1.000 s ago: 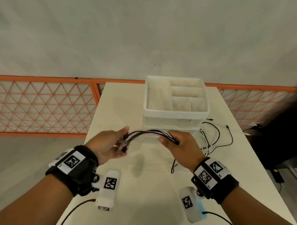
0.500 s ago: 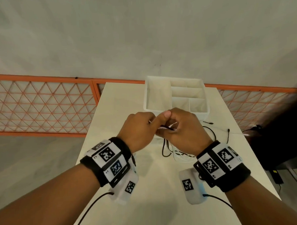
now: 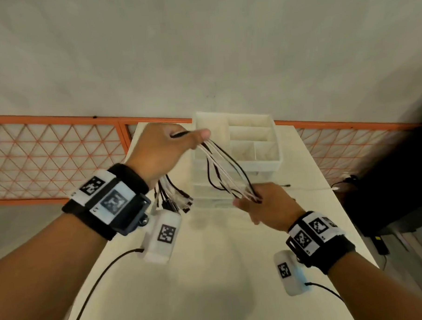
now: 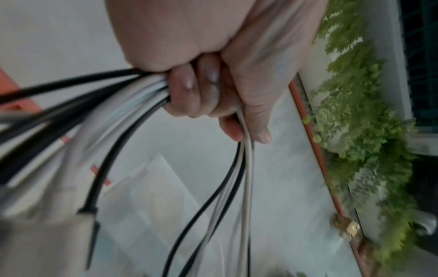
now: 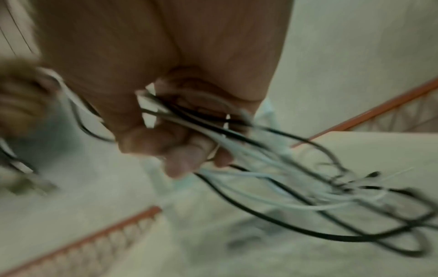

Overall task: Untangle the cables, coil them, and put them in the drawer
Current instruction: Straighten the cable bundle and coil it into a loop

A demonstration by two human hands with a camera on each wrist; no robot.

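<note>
Pale floor and an orange lattice fence (image 3: 52, 154) lie beyond a cream surface (image 3: 210, 268). At its far end stands a white drawer unit (image 3: 239, 163) with its top drawer (image 3: 265, 157) pulled open, showing divided compartments.

A bundle of black and white cables (image 3: 226, 167) stretches through the air between both hands, in front of the drawer unit. The left hand (image 3: 163, 152) is raised and fisted round the bundle's upper part; in the left wrist view its fingers (image 4: 187, 93) curl tight over the cables (image 4: 106, 105), and several plug ends (image 3: 175, 200) hang below the wrist. The right hand (image 3: 265, 206), lower and nearer, grasps the bundle's other end; in the right wrist view, blurred, the cables (image 5: 272, 180) run out of the closed fingers (image 5: 180, 153) and fan into loose loops.

One thin white cable (image 3: 310, 189) lies on the surface to the right of the drawer unit, apart from the bundle. Both wrists carry black bands with printed markers (image 3: 114, 201).
</note>
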